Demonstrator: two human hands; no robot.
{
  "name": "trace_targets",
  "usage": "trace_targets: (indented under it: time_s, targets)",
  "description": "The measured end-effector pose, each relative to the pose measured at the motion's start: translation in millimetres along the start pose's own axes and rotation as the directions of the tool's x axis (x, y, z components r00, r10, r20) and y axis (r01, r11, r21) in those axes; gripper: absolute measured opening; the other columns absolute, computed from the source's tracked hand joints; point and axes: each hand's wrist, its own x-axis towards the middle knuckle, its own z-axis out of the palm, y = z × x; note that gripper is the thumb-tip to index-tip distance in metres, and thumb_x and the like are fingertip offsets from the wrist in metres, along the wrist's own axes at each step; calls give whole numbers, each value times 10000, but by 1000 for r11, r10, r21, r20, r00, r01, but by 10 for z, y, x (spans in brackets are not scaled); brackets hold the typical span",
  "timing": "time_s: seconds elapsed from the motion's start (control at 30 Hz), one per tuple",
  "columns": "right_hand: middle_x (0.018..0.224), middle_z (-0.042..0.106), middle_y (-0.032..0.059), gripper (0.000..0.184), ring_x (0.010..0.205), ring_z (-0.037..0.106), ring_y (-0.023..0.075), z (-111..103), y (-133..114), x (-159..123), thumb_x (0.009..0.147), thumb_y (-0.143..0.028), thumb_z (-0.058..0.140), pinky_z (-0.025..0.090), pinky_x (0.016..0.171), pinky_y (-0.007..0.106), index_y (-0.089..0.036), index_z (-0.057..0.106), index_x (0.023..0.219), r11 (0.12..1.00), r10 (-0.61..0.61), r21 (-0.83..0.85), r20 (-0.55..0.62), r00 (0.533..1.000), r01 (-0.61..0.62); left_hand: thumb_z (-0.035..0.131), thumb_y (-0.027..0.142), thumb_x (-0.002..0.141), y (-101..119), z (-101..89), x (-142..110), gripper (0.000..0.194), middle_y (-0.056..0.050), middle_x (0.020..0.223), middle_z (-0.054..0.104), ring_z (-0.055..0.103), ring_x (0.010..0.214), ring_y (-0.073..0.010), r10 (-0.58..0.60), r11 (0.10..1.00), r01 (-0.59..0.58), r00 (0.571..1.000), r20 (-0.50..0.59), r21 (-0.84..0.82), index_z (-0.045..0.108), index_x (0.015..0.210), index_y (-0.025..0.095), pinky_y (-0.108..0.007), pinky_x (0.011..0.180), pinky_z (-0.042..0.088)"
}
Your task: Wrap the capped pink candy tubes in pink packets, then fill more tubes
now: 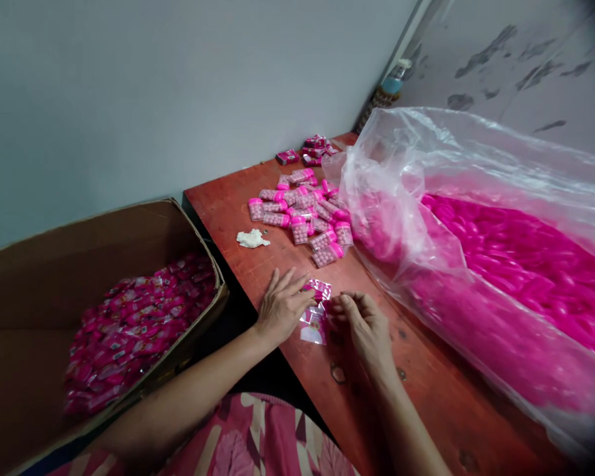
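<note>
A flat printed plastic wrapper (pixel 313 332) lies between the two hands, on the red tabletop (pixel 429 413). The left hand (pixel 281 309) is spread palm-down, its fingertips over the wrapper's left side; the right hand (pixel 367 327) is curled at the opposite edge, thumb and forefinger close together (whether they pinch the film, I cannot tell). The hands are apart, with the wrapper bridging the gap.

The work looks to be midway, judging by the piles. Left of the left hand, a cardboard box (pixel 22 377) holds a large heap of pink wrapped packets (pixel 136 324), which I take as finished pieces. Ahead of both hands, a loose cluster of pink-capped bead-filled jars (pixel 300 231) lies without wrappers, so those seem left to do. Beyond them sit a few small pink packs (pixel 287 157).

As for room, the table's edge passes under the left forearm, with a dark gap between it and the box. A white crumpled scrap (pixel 252 238) lies just ahead of the left hand. Right of the right hand, a clear plastic bag (pixel 411 235) of pink plastic pieces (pixel 525 258) limits sideways reach; bare tabletop stretches nearer the body.
</note>
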Motion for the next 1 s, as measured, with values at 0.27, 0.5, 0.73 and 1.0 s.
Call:
trace_targets:
  time_s: [0.27,0.5,0.73,1.0]
  targets:
    - [651,572,-51,296,528,517,73,228,-135,41,687,-268,686,420,510,188,-197,529,928,975,30,214,99,995,-51,612,306,746,114,-170,-8,439,-84,1200,568,481,1141,-245,-222,868,176,974,-47,-464,544,1173,235,-416,975,346]
    - [617,542,-46,341,530,501,90,249,-258,102,669,-258,690,385,502,203,-175,515,950,990,41,119,261,964,-74,585,428,733,49,-340,12,367,-66,815,690,635,742,-205,-365,189,584,788,496,-790,682,933,137,-303,683,496]
    - [630,543,-48,335,544,517,105,318,-303,161,678,-282,665,388,521,217,-197,496,955,1000,10,22,321,947,-18,656,390,683,-2,-430,-37,321,-83,779,657,615,699,-152,-362,-69,619,716,598,-783,683,822,102,-312,701,505]
    - [759,632,80,456,711,612,232,400,-452,424,773,-538,469,428,609,300,-143,491,998,653,-120,-752,13,993,89,710,351,606,-35,-315,-32,266,-13,525,583,569,500,-118,-538,3,597,677,502,-802,635,556,101,-262,562,497]
